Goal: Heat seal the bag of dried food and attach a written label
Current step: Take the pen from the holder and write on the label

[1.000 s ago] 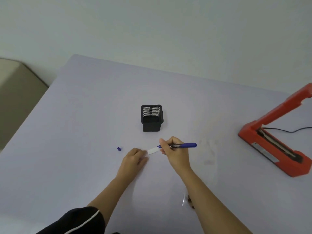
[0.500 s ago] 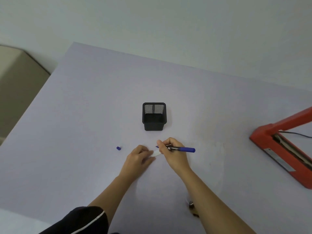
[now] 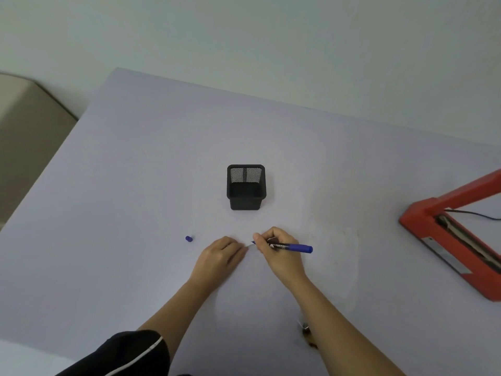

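Observation:
My right hand point(image 3: 279, 253) grips a blue marker pen point(image 3: 294, 247) with its tip pointing left, down at a small white label point(image 3: 250, 246). Only a sliver of the label shows between my hands. My left hand point(image 3: 221, 256) lies flat on the table, fingers pressing the label's left part. The pen's blue cap point(image 3: 189, 238) lies loose to the left. A red heat sealer point(image 3: 455, 240) with its arm raised sits at the right edge. A bit of the clear bag with dried food point(image 3: 307, 335) peeks out under my right forearm.
A black mesh pen holder point(image 3: 246, 187) stands just beyond my hands. A black cable point(image 3: 471, 213) runs from the sealer to the right. The pale lilac table point(image 3: 135, 172) ends at the left, with a beige surface point(image 3: 24, 126) beyond it.
My hands have drawn closer together over the label, so less of it shows. The pen tip has stayed on the label. The camera view shifted slightly.

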